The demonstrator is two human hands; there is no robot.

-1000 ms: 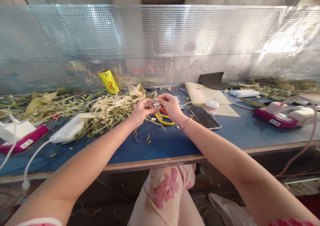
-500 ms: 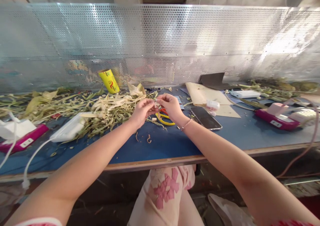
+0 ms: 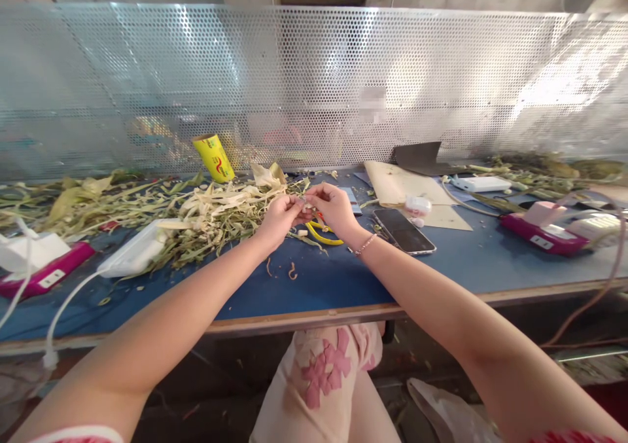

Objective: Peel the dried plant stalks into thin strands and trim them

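Observation:
My left hand point(image 3: 280, 220) and my right hand point(image 3: 332, 209) meet above the blue table point(image 3: 314, 286), fingers pinched together around a small pale piece point(image 3: 307, 205) that is too tiny to make out. Just below them lies a yellow loop point(image 3: 324, 235), perhaps a tool's handle, with a bit of red beside it, partly hidden by my right hand. A heap of dried stalks and husks point(image 3: 220, 214) reaches up to my left hand. To the right of my right wrist rests a black phone point(image 3: 405, 231).
A yellow tube point(image 3: 214, 158) stands tilted behind the heap. White devices and magenta power strips point(image 3: 543, 233) with cables lie at both sides. Beige card point(image 3: 402, 184) and a white earphone case point(image 3: 418, 206) are right of centre. A perforated metal screen point(image 3: 314, 89) runs along the back.
My fingers have shifted slightly around the small piece, and less of the yellow loop and red part shows beneath them. The other things have stayed in place.

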